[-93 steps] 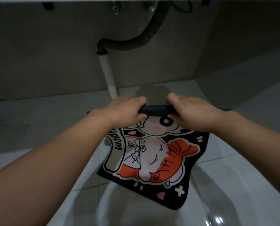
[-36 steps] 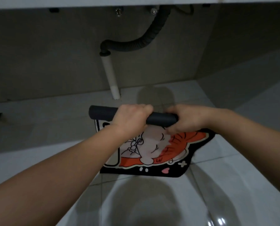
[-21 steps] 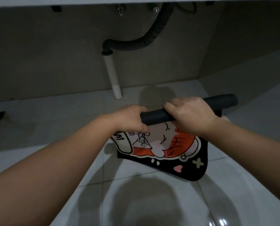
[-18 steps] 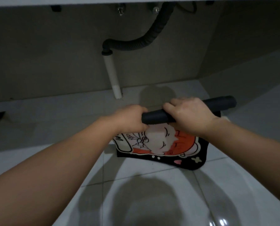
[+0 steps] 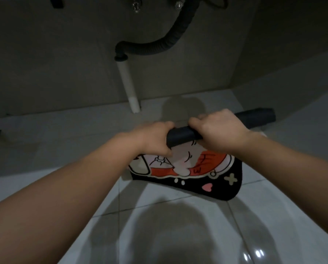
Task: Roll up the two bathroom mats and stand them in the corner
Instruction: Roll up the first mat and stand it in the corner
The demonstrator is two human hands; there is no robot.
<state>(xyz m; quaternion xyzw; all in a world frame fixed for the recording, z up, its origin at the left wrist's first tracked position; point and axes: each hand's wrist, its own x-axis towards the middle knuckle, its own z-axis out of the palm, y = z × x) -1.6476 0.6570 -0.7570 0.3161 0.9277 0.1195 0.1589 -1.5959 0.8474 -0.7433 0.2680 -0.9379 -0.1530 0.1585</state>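
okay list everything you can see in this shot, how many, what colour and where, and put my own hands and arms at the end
bath mat: one, black with an orange, white and pink cartoon print, partly rolled into a black tube, its loose end hanging to the floor at centre
floor tiles: many, glossy light grey, across the lower half
wall: one, dull grey-beige, across the top, meeting a side wall at right
drain hose: one, black, ribbed, curving down the wall at top centre
drain pipe: one, white, running from the hose to the floor
left hand: one, closed on the roll's left end
right hand: one, closed on the roll right of the left hand
forearms: two, bare, reaching in from the lower corners
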